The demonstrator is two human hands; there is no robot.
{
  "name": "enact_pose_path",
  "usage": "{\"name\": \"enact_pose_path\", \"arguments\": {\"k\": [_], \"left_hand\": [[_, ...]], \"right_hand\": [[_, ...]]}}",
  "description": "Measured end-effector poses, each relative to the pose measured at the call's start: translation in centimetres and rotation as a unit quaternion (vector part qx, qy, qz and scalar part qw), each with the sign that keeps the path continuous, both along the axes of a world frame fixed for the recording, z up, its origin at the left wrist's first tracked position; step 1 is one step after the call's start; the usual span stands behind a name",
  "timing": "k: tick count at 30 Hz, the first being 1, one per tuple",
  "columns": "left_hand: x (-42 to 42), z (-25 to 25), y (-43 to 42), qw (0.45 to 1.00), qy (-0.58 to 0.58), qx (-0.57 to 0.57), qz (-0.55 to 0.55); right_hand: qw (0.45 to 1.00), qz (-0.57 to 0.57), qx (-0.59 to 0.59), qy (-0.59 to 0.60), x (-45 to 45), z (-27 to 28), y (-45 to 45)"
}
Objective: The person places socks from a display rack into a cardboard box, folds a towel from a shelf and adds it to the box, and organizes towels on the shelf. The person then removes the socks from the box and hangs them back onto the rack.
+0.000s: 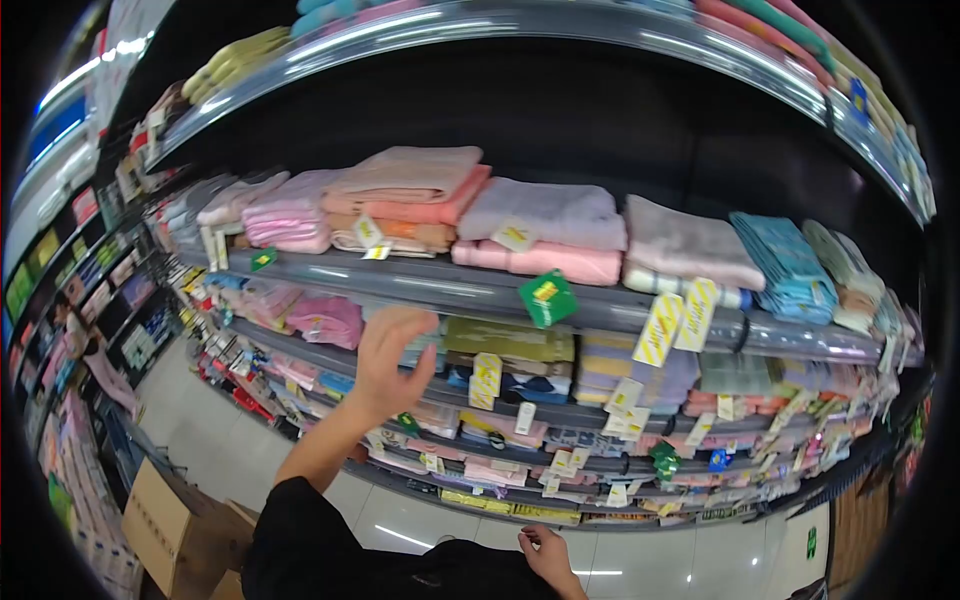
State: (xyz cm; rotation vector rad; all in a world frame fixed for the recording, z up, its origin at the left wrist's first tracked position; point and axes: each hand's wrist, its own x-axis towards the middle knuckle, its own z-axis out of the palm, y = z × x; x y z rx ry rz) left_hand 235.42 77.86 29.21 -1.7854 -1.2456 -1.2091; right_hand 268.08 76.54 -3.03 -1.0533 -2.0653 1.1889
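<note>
My left hand (396,362) is raised in front of the shelves, its fingers bent and the thumb apart, with nothing in it. Just behind it, at the second shelf level, are a folded pink towel (328,320) and an olive-green patterned towel (510,345). Above it, folded towels stand in stacks: peach and orange (405,175), lavender (545,210) over pink (540,262), and a greyish-pink one (690,240). Low at the bottom, my right hand (545,555) hangs by my black shirt, loosely curled with the thumb apart; nothing shows in it.
Yellow-and-white tags (658,330) and a green tag (548,297) hang from the shelf edge (420,285). More stocked shelves run below. Cardboard boxes (160,525) stand on the tiled floor at the lower left. A person (98,360) is in the aisle at far left.
</note>
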Motion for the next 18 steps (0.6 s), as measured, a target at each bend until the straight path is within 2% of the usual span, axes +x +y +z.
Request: {"name": "enact_pose_path", "arguments": {"k": [5,7,9,11,14,15,17,18], "left_hand": [[-5.7,6.0,0.5,0.988,0.046,0.076,0.130],[-7.1,8.7,1.2,0.986,0.041,0.082,0.139],[-8.1,10.8,2.0,0.985,0.033,0.088,0.148],[-8.8,12.3,2.9,0.992,0.052,-0.014,0.116],[-9.5,13.4,4.6,0.985,0.109,-0.058,0.124],[-9.6,13.5,5.2,0.985,0.109,-0.057,0.123],[-9.6,13.7,6.0,0.973,0.052,-0.162,0.157],[-9.6,13.9,6.3,0.973,0.053,-0.162,0.155]], "right_hand": [[0.998,0.023,-0.033,-0.051,-2.8,1.8,0.0],[0.999,0.051,0.004,-0.016,-3.9,1.2,0.1],[0.997,0.068,-0.004,-0.030,-4.9,2.1,-0.1],[0.995,0.084,-0.013,-0.045,-5.8,2.9,-0.3],[0.991,0.118,0.000,-0.057,-6.6,2.7,-0.4],[0.990,0.128,0.000,-0.054,-6.8,2.5,-0.4],[0.990,0.136,-0.002,-0.049,-7.0,2.4,-1.0],[0.989,0.135,-0.011,-0.053,-7.1,2.7,-1.4]]}}
